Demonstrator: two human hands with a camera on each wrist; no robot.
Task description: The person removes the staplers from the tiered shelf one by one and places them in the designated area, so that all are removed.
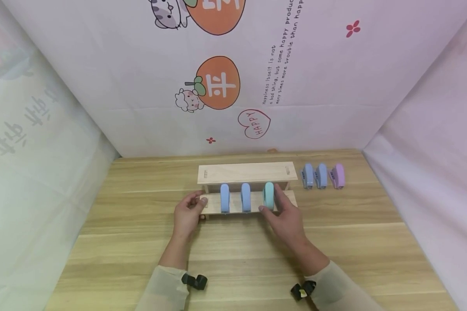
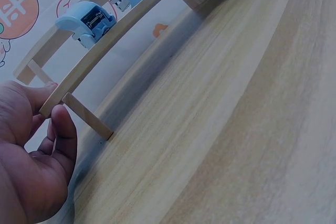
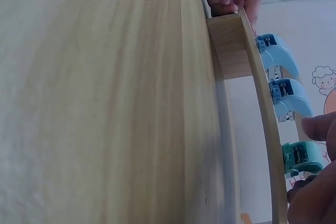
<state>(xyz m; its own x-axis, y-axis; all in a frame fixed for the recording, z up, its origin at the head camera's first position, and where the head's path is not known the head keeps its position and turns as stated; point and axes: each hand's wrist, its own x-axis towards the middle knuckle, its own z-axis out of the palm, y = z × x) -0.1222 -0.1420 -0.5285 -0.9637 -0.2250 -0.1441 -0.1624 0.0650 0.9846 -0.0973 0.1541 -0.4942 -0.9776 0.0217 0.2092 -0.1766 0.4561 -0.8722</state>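
A two-step wooden rack stands on the table. On its lower front step, two blue mini staplers and a teal mini stapler sit in a spaced row. My left hand grips the left end of that step, thumb on top and fingers curled underneath, as the left wrist view shows. With thumb and fingers on either side, my right hand holds the teal stapler at the step's right part. Some of the right fingers are hidden behind it.
Right of the rack, two more blue staplers and a purple stapler lie side by side on the wooden table. The rack's higher back step is behind the row. Printed white cloth encloses the back and sides.
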